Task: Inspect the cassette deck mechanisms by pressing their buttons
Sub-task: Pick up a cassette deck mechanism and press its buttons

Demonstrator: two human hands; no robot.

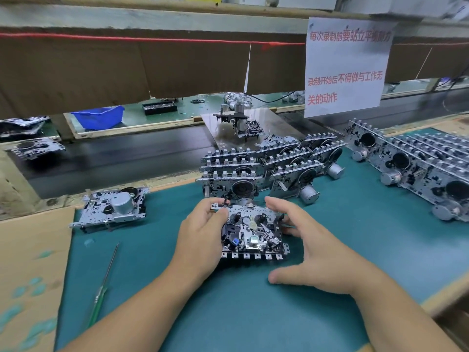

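Gripping the silver stamped-metal cassette deck mechanism (252, 231) mid-mat, toward the teal worktop's (253, 313) far edge; left hand (200, 240) pinches its corner, right hand (309, 250) spread alongside. Feels rigid, sharp-edged; hold frame edges, I judge.

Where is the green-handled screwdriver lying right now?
In the head view, the screwdriver lies on the green mat near its left edge, left of the left hand and in front of the lone cassette mechanism.
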